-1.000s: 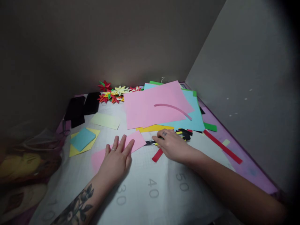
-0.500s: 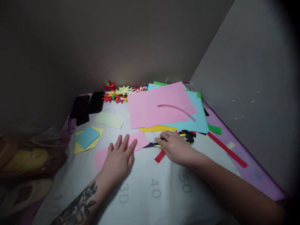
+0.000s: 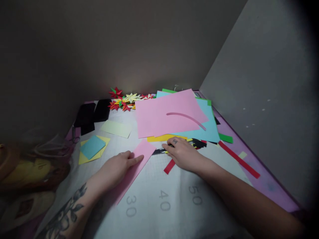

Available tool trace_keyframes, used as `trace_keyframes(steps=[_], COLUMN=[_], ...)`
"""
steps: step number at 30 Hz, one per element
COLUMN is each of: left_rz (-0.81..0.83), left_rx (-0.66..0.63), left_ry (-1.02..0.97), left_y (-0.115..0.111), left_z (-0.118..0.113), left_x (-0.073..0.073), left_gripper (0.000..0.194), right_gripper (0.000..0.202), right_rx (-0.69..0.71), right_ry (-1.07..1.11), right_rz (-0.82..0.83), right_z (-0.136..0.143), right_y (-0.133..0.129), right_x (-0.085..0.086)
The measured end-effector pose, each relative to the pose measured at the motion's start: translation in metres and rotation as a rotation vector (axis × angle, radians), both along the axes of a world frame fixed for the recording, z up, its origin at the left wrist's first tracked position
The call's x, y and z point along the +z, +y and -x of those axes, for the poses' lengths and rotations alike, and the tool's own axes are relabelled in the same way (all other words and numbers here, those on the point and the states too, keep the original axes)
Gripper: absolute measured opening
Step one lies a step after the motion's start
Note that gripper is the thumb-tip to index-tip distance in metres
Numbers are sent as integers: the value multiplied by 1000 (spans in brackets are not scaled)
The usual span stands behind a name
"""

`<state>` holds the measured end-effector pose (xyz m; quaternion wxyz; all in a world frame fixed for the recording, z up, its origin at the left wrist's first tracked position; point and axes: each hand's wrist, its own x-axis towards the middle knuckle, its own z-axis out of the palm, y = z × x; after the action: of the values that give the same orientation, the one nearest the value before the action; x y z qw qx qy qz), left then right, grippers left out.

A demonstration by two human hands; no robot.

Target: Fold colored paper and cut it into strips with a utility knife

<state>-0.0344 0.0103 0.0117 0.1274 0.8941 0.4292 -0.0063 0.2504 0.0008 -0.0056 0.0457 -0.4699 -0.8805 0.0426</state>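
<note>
My left hand (image 3: 121, 166) is closed on the left edge of a pink paper strip (image 3: 143, 149), one digit stretched across its top and the other fingers folded or hidden. The strip slants on the white cutting sheet (image 3: 144, 212), which carries printed numbers. My right hand (image 3: 183, 152) is wrapped round a black-and-yellow utility knife (image 3: 190, 142). Its dark blade points left, close to the strip's upper right edge. Under that hand a short red paper strip (image 3: 169, 166) sticks out.
Large pink sheets (image 3: 164, 122) lie on blue paper (image 3: 210, 116) at the back, a curved strip (image 3: 185, 117) on top. Folded paper stars (image 3: 124, 99) sit along the wall. Black phone-like slabs (image 3: 102, 110), small scissors (image 3: 74, 134) and a blue paper square (image 3: 92, 147) are left.
My left hand has gone from lying flat with fingers spread to gripping the pink strip, which has turned to a steeper slant. My right hand stays on the knife, nearly still.
</note>
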Motion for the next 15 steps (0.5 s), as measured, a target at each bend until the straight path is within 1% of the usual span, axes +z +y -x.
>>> trace_keyframes(steps=[3,6,9,12,15], left_rz=[233,298,328,343,352], left_rx=[-147,-151,-133,-114,-117], left_ry=[220,282,276,269,261], left_y=[15,25,27,24,24], left_z=[-3,-6,-8,-9,-8], left_x=[10,15,17,20,22], left_gripper=[66,81,83,80,76], right_gripper=[30,30,30,31,31], right_rx=[9,15,31,31,26], right_ry=[-9,-8,-6,-2,-11], right_rz=[-16,-27,-25,-19,-26], right_z=[3,3,-2,-7,-5], right_y=[2,1,-4,-10,-11], right_x=[-1,-2,-2,-3,-2])
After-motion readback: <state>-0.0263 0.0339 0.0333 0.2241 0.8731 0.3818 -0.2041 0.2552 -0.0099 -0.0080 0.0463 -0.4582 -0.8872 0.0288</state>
